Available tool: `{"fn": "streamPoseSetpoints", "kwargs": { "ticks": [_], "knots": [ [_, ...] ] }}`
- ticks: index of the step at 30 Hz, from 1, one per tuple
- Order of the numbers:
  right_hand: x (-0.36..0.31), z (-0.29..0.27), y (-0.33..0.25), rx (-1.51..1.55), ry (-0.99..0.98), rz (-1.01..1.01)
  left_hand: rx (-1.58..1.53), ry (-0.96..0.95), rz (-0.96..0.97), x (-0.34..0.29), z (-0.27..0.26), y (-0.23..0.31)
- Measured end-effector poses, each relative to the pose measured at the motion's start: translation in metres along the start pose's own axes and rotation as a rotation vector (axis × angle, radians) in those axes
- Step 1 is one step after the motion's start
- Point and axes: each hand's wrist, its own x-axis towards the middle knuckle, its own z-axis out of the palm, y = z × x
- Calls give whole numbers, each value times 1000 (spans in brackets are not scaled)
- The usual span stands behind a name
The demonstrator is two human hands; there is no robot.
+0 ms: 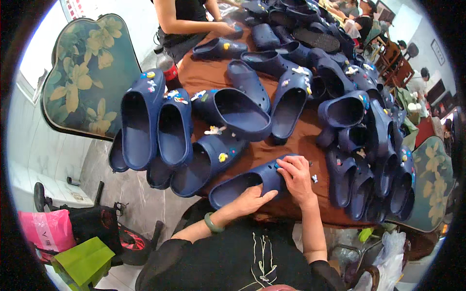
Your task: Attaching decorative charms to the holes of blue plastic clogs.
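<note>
A navy clog (pixel 230 190) lies on the brown cloth in front of me, its toe pointing right. My left hand (pixel 248 200) holds it at the foot opening, the fingers inside and the thumb out along the near side. On the toe, my right hand (pixel 296 179) pinches a small blue charm (pixel 277 165) against the holes; the fingertips partly cover it. A loose small light charm (pixel 315 179) lies on the cloth to the right of that hand. Just behind my left hand sits another clog (pixel 199 162) with a yellow charm (pixel 223 157) on it.
Many navy clogs (pixel 340 77) crowd the right and far side of the brown cloth (pixel 301 138). A pair of clogs (pixel 141 121) stands at the left edge, by a flowered chair back (pixel 87 72) and a bottle (pixel 170 72). Across the table, a person's hand (pixel 225 29) holds a clog.
</note>
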Motion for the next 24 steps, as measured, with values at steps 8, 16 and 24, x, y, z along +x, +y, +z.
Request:
{"fn": "streamPoseSetpoints", "kwargs": {
  "ticks": [8, 16, 24],
  "knots": [
    [-3, 10, -8, -69, 101, -9, -40, -23, 48, -4, 3, -5],
    [-14, 3, 2, -145, -43, -106, 47, -8, -49, 4, -3, -5],
    [-55, -42, 37, 175, 439, 491, -290, -43, -2, 8, -4, 18]
  ]
}}
